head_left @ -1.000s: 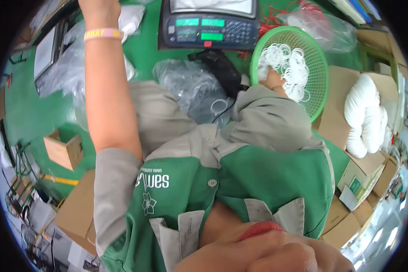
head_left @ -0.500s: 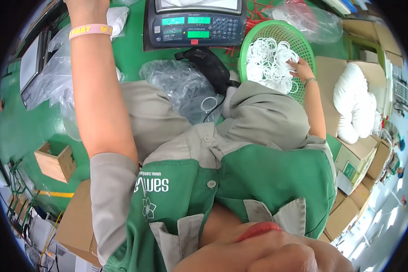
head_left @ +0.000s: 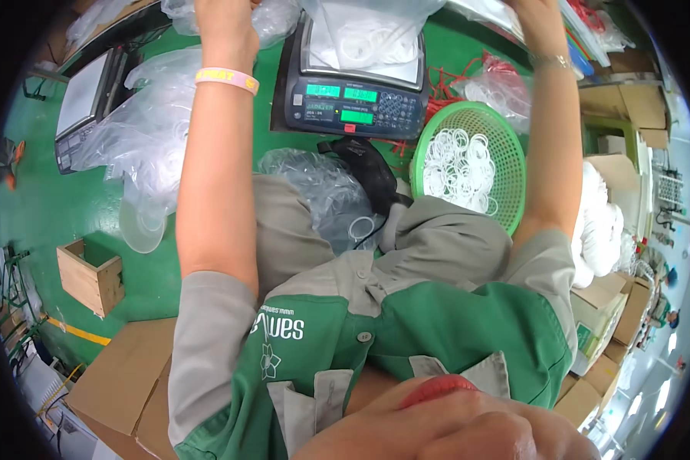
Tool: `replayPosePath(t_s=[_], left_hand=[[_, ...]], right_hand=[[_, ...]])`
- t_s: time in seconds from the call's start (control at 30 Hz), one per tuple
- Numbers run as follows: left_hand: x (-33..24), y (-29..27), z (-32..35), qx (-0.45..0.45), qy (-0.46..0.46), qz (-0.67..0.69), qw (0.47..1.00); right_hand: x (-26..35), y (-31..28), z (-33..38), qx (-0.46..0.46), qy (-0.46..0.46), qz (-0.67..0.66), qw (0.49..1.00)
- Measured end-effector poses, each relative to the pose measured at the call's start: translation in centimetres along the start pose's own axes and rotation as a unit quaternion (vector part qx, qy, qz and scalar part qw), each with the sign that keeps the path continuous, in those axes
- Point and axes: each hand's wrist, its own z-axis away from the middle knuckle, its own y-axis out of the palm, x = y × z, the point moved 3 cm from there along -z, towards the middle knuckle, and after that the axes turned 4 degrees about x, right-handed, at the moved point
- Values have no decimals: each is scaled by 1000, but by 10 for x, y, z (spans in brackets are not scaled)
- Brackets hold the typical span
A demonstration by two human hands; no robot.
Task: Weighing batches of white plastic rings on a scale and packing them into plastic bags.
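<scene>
At the top edge, left of the scale, my left hand [head_left: 228, 32] is cut off by the frame, so its fingers do not show. My right hand [head_left: 535, 17] reaches up at the top right, its fingers also out of sight. Between them a clear plastic bag [head_left: 372, 11] holding white rings [head_left: 368, 44] rests on the pan of a dark counting scale [head_left: 341, 87] with lit green displays. Nearer me, a green plastic basket [head_left: 511, 165] holds many loose white rings [head_left: 458, 170]. Whether either hand touches the bag is hidden.
Clear plastic bags [head_left: 157, 146] lie on the green floor at left, near a second scale [head_left: 88, 96]. A black pouch [head_left: 364, 170] and crumpled clear plastic [head_left: 314, 184] sit before my legs. A wooden box [head_left: 90, 277] stands left; white bundles [head_left: 599, 222] and cartons are at right.
My right hand has left the rings in the basket and moved up to the top edge. The view has shifted, showing more of the scale and the bag on it.
</scene>
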Motion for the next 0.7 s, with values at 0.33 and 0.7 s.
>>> replayPosePath(t_s=[0.33, 0.7], left_hand=[[1, 1, -8, 7, -3, 47, 999], [4, 7, -2, 27, -26, 59, 998]], right_hand=[[-47, 65, -59, 52, -92, 387, 916], [-46, 49, -65, 49, -74, 432, 898]])
